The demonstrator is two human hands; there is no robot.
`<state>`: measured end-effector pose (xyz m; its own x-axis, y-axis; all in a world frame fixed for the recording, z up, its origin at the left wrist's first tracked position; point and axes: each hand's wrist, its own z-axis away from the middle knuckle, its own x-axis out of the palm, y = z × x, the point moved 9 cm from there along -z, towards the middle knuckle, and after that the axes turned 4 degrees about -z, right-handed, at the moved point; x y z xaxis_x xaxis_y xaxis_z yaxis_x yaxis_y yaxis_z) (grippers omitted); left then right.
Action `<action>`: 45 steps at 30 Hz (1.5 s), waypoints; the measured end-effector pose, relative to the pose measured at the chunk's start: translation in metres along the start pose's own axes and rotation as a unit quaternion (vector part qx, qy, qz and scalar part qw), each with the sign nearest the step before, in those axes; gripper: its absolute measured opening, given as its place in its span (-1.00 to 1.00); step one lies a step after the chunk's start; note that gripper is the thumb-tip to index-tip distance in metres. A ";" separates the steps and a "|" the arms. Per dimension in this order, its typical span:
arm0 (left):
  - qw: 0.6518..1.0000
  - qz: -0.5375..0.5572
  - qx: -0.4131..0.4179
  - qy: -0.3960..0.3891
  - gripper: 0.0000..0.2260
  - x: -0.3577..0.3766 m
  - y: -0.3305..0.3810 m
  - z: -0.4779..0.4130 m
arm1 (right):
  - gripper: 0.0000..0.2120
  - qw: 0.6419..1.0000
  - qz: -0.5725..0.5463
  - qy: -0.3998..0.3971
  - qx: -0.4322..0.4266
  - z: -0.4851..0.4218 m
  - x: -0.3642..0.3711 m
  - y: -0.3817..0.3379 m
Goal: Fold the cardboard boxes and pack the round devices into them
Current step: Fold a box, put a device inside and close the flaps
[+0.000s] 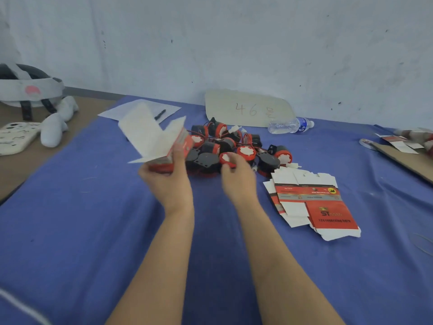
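My left hand (168, 177) grips a partly folded red-and-white cardboard box (154, 139), held above the blue cloth with its white flaps spread open toward the upper left. My right hand (236, 177) pinches a round red-and-black device (228, 158) at the near edge of a pile of several such devices (234, 146) with red wires. A stack of flat unfolded boxes (311, 202) lies to the right of my right hand.
The blue cloth (93, 231) covers the table. A cardboard sign marked 46 (248, 109) and a plastic bottle (290, 125) lie at the back. Paper with a pen (140, 109) sits behind the box. A headset (28, 90) and phone (16, 137) rest at left; cardboard (407, 158) at right.
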<state>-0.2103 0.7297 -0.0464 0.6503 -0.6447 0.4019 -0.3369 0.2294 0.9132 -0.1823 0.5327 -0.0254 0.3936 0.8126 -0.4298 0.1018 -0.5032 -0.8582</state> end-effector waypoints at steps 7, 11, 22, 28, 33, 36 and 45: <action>0.997 0.045 -0.033 0.059 -0.53 -0.014 -0.013 -0.005 | -0.41 0.963 0.226 -0.143 0.006 -0.011 0.077 -0.009; 0.996 0.024 -0.029 0.075 -0.63 -0.015 -0.013 -0.006 | -0.42 0.942 0.308 -0.133 0.006 -0.016 0.074 -0.004; 1.000 -0.009 -0.001 -0.025 -0.66 0.006 -0.007 0.003 | -0.42 0.983 -0.142 -0.003 0.114 -0.012 -0.001 0.014; 0.957 -0.131 0.057 -0.252 -0.69 0.047 -0.011 0.030 | -0.83 0.762 -0.630 0.094 0.115 0.002 -0.079 0.036; 0.825 -0.453 0.096 -0.324 -0.39 0.055 -0.036 0.040 | -0.66 0.597 -0.785 -0.029 0.163 0.010 -0.054 0.022; 0.817 -0.447 0.065 -0.360 -0.41 0.054 -0.041 0.040 | -0.72 0.726 -0.654 -0.053 0.207 0.013 -0.038 0.028; 0.780 -0.379 0.024 -0.497 -0.51 0.067 -0.046 0.060 | -0.93 0.995 -0.039 0.082 0.037 0.005 -0.058 0.023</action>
<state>-0.1924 0.6323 -0.0659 -0.1657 -0.8347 -0.5253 -0.1532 -0.5044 0.8498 -0.2070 0.4755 -0.0215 0.5318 0.7860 -0.3152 0.0730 -0.4133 -0.9076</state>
